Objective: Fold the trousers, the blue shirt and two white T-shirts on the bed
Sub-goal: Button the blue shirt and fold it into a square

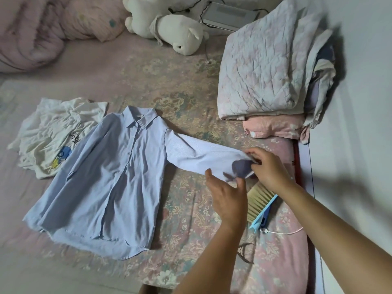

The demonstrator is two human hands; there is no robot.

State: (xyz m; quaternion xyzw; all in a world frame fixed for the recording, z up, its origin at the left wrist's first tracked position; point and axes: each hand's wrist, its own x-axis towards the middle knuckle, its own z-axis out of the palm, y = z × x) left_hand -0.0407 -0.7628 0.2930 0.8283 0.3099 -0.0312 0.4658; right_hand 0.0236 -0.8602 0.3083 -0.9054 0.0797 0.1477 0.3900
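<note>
Floral bedding (191, 219) lies under your arms. Your left hand (228, 196) pinches the cuff of the shirt (110, 166) from below; your right hand (268, 166) grips its end. Beyond, the shirt lies flat, overlapping a crumpled T-shirt (51, 132).

- The bed (186, 85) wears a faded pink sheet with a floral print.
- A pale wall (364, 102) runs along the bed's edge, beyond the right hand (268, 166).
- Folded quilts (267, 66) are stacked above that hand, casting a shadow on the wall.
- Farther up lie a white plush toy (169, 24) and a rumpled pink duvet (42, 28).
- Light is soft and dim.
</note>
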